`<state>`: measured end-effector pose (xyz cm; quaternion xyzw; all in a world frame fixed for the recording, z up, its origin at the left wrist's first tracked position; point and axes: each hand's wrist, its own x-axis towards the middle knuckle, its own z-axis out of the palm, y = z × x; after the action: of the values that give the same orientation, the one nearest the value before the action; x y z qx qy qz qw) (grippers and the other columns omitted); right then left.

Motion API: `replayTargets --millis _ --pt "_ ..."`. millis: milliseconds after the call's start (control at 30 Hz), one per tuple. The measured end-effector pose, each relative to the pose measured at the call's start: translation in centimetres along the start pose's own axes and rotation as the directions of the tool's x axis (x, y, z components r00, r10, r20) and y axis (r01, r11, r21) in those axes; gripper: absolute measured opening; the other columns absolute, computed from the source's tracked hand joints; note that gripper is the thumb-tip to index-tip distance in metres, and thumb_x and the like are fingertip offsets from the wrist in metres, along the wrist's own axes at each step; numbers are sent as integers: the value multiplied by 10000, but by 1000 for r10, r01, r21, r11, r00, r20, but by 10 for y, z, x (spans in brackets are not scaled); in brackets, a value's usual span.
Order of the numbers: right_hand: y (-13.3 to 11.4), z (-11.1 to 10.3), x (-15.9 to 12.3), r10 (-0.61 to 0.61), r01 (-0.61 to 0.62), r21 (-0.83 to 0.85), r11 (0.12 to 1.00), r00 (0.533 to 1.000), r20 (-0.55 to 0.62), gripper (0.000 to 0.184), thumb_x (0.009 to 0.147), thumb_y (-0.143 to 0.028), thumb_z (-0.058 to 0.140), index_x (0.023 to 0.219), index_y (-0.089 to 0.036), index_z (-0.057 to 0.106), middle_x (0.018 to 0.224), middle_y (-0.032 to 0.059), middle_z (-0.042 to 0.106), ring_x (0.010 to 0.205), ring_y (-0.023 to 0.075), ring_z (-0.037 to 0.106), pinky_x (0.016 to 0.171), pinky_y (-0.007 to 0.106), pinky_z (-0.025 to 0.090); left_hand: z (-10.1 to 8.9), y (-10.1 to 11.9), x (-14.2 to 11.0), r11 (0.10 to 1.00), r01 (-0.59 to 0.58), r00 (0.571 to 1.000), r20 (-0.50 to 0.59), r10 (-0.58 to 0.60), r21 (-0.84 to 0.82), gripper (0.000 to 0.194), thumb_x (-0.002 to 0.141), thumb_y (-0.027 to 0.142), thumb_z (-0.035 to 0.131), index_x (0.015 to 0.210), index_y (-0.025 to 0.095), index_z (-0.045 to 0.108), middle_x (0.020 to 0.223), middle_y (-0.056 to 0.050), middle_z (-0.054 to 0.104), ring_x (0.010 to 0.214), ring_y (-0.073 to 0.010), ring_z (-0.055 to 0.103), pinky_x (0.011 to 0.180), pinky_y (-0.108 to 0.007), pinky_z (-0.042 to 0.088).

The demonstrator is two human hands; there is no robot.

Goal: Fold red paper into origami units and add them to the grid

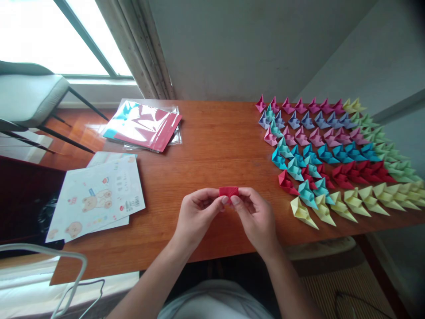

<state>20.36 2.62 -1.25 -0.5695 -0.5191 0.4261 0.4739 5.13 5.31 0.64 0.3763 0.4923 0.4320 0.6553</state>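
Note:
A small folded piece of red paper (229,191) is pinched between both my hands just above the wooden table (212,150). My left hand (198,212) grips its left end with thumb and fingers closed. At the right end, my right hand (254,215) does the same. Many finished folded paper pieces (332,159) in pink, purple, blue, teal, red, yellow and green lie in rows on the right part of the table, a short way right of my right hand.
A clear packet of coloured paper sheets (142,125) lies at the table's back left. White printed sheets with a bear picture (98,195) lie near the left edge. A grey chair (26,93) stands by the window; a white chair frame (59,261) is at lower left.

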Motion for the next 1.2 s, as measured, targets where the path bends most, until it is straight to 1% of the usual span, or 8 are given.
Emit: replayTargets --millis 67,167,333,433,700,867,1000,1200 --pt "-2 -1 1 -4 4 3 1000 1000 3 175 938 -364 629 1023 -229 701 920 44 739 806 195 697 762 319 577 0 2 0 1000 -1 999 33 1 11 224 752 338 832 840 143 766 725 -30 719 630 -114 599 606 -205 486" --pt "-8 -8 4 -1 0 12 1000 997 76 171 948 -347 611 988 -221 721 862 31 729 760 180 681 708 291 558 0 4 1 999 6 991 131 -10 33 229 790 355 799 821 142 722 688 -16 691 622 -110 591 590 -197 465" --pt "-14 -24 9 25 -23 -15 1000 982 188 181 950 -340 599 907 -208 714 778 6 692 694 153 626 636 258 506 -1 1 0 992 -4 965 261 -30 129 266 838 401 740 847 138 700 768 -36 686 707 -142 599 647 -228 471" --pt "-14 -26 11 24 -14 -53 999 979 203 183 946 -343 599 875 -205 696 807 16 705 738 168 643 665 269 513 -2 -2 0 984 -7 968 250 -38 177 287 830 421 740 826 138 689 735 -24 656 674 -138 566 617 -230 448" --pt "-16 -16 15 -96 108 -140 984 991 90 133 940 -282 606 844 -208 662 780 -8 675 729 145 612 669 249 469 -1 -6 0 976 -44 985 174 7 212 260 795 353 772 745 144 627 640 26 535 603 -99 431 541 -209 352" --pt "-13 -13 16 -39 45 -82 996 996 82 170 949 -305 593 819 -204 636 736 -17 631 677 134 577 615 240 442 1 -6 0 970 -56 986 167 16 238 273 820 369 737 745 141 608 642 30 515 604 -96 419 537 -209 341" --pt "-11 -12 18 -18 25 -54 998 993 114 169 970 -325 560 870 -207 631 786 -6 649 701 142 602 618 244 452 1 -6 0 973 -52 981 193 8 224 260 839 368 719 777 140 611 671 19 539 623 -100 441 551 -210 350" --pt "-21 -16 21 -138 167 -180 969 976 167 143 957 -250 580 833 -208 640 772 -8 675 715 141 612 662 251 460 -1 -6 -1 980 -65 954 300 6 186 214 894 346 669 841 144 622 750 3 566 678 -108 475 594 -211 379"
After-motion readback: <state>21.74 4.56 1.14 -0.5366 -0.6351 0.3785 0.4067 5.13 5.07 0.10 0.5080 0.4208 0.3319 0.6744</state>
